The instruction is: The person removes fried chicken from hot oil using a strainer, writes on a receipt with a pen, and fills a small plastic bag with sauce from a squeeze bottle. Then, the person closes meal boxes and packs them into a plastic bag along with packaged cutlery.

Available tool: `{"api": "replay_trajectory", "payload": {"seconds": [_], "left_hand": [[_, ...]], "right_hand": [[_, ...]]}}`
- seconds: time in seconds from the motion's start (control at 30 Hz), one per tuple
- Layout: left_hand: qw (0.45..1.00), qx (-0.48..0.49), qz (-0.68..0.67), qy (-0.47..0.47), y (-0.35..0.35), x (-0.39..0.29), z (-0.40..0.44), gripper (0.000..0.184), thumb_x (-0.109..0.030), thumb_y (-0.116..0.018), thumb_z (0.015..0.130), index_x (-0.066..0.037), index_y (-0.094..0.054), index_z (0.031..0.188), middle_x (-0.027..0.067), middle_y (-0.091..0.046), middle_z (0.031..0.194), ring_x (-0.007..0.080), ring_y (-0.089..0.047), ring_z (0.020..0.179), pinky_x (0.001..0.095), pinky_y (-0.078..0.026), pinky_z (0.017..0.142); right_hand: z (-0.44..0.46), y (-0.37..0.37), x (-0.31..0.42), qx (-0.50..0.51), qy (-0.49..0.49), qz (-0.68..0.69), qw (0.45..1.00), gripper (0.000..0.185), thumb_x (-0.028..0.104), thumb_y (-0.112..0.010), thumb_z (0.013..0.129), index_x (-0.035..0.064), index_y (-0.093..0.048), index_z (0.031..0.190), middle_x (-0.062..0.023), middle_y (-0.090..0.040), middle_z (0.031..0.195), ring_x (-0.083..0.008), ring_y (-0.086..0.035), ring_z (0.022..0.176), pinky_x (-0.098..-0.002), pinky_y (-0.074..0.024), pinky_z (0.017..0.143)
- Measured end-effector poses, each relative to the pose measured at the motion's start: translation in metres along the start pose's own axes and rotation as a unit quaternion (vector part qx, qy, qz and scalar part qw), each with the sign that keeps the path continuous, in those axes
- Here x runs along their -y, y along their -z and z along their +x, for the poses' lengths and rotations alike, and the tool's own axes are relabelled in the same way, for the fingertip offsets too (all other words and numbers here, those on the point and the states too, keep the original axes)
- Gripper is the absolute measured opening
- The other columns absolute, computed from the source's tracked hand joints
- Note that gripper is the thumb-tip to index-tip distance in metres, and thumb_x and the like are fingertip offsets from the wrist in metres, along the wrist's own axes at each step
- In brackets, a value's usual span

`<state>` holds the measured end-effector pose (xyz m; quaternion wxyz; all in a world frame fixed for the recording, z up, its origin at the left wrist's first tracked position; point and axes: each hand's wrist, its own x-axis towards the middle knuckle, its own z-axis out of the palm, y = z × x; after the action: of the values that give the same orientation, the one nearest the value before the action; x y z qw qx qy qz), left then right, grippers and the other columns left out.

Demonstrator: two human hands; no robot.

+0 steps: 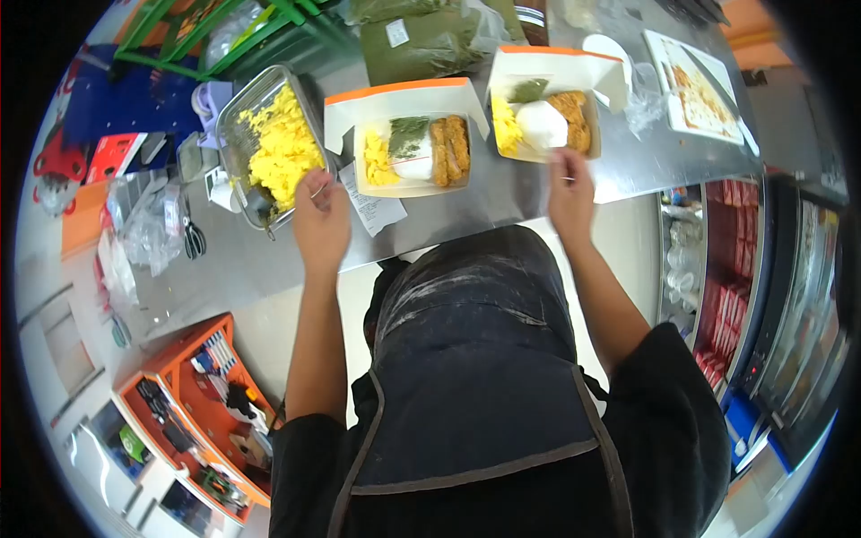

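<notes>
My left hand [323,220] is closed with curled fingers by the right rim of a metal tray [235,117] of yellow scrambled egg [282,148]. Whatever it may hold is hidden. At the front edge of the right food box [529,63] is my right hand [571,199], fingers pinched together and slightly blurred. That box holds egg, a white rounded mound [540,125], a dark green sheet [527,91] and fried cutlet [571,121]. Between my hands stands the left food box [395,94], open, with egg, a green sheet over something white and sliced cutlet [450,151].
A printed receipt [378,211] lies before the left box. At the right is a white cutting board [695,90] with crumbs and a knife [717,88]. Green packages [421,45] and a green rack [161,63] stand behind. Scissors [194,238] lie left.
</notes>
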<state>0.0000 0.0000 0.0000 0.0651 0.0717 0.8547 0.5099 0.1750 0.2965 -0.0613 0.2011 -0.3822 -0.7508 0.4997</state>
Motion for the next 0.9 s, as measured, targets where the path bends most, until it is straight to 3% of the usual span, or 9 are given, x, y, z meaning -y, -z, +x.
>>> {"api": "replay_trajectory", "payload": {"seconds": [0.1, 0.17, 0.2, 0.33, 0.4, 0.57, 0.63, 0.8, 0.9], "left_hand": [[0.997, -0.008, 0.015, 0.079, -0.041, 0.011, -0.014, 0.048, -0.02, -0.068, 0.086, 0.005, -0.055, 0.125, 0.022, -0.063, 0.118, 0.033, -0.065, 0.099, 0.0383, -0.053, 0.086], [0.979, -0.048, 0.177, -0.087, -0.041, 0.018, -0.007, 0.05, -0.022, -0.068, 0.084, 0.008, -0.054, 0.122, 0.0234, -0.065, 0.111, 0.0344, -0.067, 0.092, 0.0395, -0.054, 0.082], [0.978, -0.054, 0.185, -0.082, -0.04, 0.019, 0.004, 0.05, -0.022, -0.068, 0.084, 0.008, -0.054, 0.122, 0.0234, -0.065, 0.111, 0.0344, -0.067, 0.092, 0.0395, -0.054, 0.082], [0.963, 0.044, 0.257, 0.07, -0.035, -0.002, 0.06, 0.052, -0.037, -0.068, 0.082, 0.006, -0.062, 0.109, 0.0205, -0.07, 0.09, 0.0309, -0.069, 0.086, 0.0394, -0.053, 0.077], [0.971, 0.063, 0.224, 0.06, -0.038, 0.001, 0.073, 0.051, -0.041, -0.067, 0.081, 0.004, -0.065, 0.104, 0.0202, -0.07, 0.089, 0.0315, -0.069, 0.086, 0.0391, -0.053, 0.077], [0.967, 0.161, 0.156, 0.118, -0.052, 0.013, 0.1, 0.049, -0.048, -0.067, 0.08, -0.001, -0.069, 0.093, 0.0196, -0.071, 0.086, 0.0352, -0.069, 0.085, 0.0396, -0.053, 0.076], [0.936, 0.211, 0.275, 0.059, -0.049, 0.009, 0.1, 0.05, -0.05, -0.065, 0.082, -0.001, -0.071, 0.09, 0.02, -0.07, 0.084, 0.0364, -0.069, 0.085, 0.0403, -0.053, 0.076], [0.925, 0.214, 0.315, 0.005, -0.054, 0.024, 0.106, 0.056, -0.042, -0.057, 0.088, 0.013, -0.065, 0.095, 0.032, -0.067, 0.088, 0.0414, -0.067, 0.09, 0.0436, -0.054, 0.082], [0.928, 0.234, 0.29, -0.005, -0.058, 0.019, 0.111, 0.054, -0.04, -0.057, 0.089, 0.014, -0.064, 0.095, 0.0291, -0.068, 0.083, 0.0384, -0.069, 0.083, 0.0415, -0.055, 0.078]], "right_hand": [[0.059, 0.046, -0.036, -0.219, 0.088, -0.143, 0.961, 0.044, 0.029, -0.061, 0.095, -0.001, -0.052, 0.127, -0.0135, -0.059, 0.11, -0.0176, -0.056, 0.089, -0.0312, -0.0493, 0.078], [0.07, 0.06, -0.023, -0.073, -0.094, -0.029, 0.992, 0.053, 0.034, -0.058, 0.097, -0.0039, -0.047, 0.132, -0.0142, -0.057, 0.116, -0.0178, -0.055, 0.091, -0.032, -0.048, 0.082], [0.08, 0.065, -0.018, -0.009, -0.163, 0.013, 0.986, 0.054, 0.038, -0.053, 0.099, -0.0017, -0.047, 0.135, -0.0137, -0.056, 0.122, -0.0184, -0.056, 0.1, -0.0326, -0.0471, 0.085], [0.095, 0.076, -0.014, 0.124, -0.151, 0.068, 0.978, 0.05, 0.035, -0.046, 0.103, 0.0034, -0.044, 0.141, -0.0108, -0.056, 0.126, -0.0172, -0.058, 0.104, -0.0303, -0.0508, 0.082], [0.099, 0.083, -0.018, 0.182, -0.108, 0.011, 0.977, 0.053, 0.036, -0.045, 0.103, 0.0046, -0.039, 0.145, -0.0077, -0.053, 0.132, -0.0159, -0.056, 0.111, -0.0317, -0.0532, 0.085], [0.115, 0.103, -0.026, 0.21, -0.057, -0.045, 0.975, 0.052, 0.025, -0.047, 0.102, 0.0028, -0.033, 0.147, -0.0102, -0.052, 0.132, -0.0194, -0.057, 0.114, -0.0347, -0.0595, 0.083], [0.105, 0.092, 0.001, 0.204, -0.123, -0.047, 0.97, 0.053, 0.02, -0.047, 0.1, 0.0024, -0.033, 0.147, -0.0122, -0.053, 0.132, -0.0208, -0.058, 0.113, -0.0371, -0.0598, 0.082], [0.106, 0.074, 0.003, 0.232, -0.15, -0.034, 0.96, 0.049, 0.014, -0.044, 0.096, -0.0007, -0.04, 0.143, -0.014, -0.055, 0.123, -0.0216, -0.062, 0.105, -0.0362, -0.0624, 0.076], [0.111, 0.075, -0.003, 0.198, -0.115, -0.069, 0.971, 0.049, 0.009, -0.042, 0.094, -0.0071, -0.041, 0.14, -0.0136, -0.058, 0.113, -0.0198, -0.065, 0.092, -0.0348, -0.0636, 0.072]]}}
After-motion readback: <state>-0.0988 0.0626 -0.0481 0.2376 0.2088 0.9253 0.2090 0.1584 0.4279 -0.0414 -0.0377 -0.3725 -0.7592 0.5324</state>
